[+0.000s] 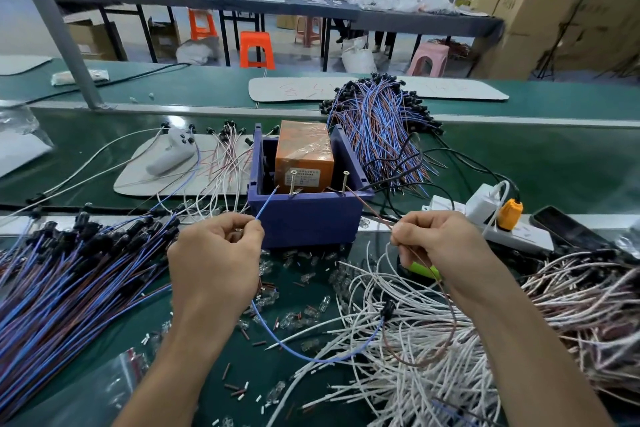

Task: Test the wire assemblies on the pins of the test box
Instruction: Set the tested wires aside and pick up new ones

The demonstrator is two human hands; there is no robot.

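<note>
Blue wire [267, 204] hides behind left hand [216, 260] — brown wire [372, 213], right hand [440, 246].

Blue wire pile [65, 288] L, white tangle [408, 350] R narrow path to test box [306, 218].

bench: green belt-top bench [561, 149], runs the full width of the frame
centre: purple test box [304, 222] sitting straight on the green
left: big heap of blue and brown wires [69, 288] with black plugs
behind the box, upper right: second blue and brown bundle [377, 128]
lower right: tangle of white wires [433, 357]
left of the box: flat white board [135, 180]
in front of the box: little clear bulbs [306, 277] scattered about
right: white power strip [519, 236], dark phone [568, 229] just beside it
lower left: clear plastic bag [114, 381]
</note>
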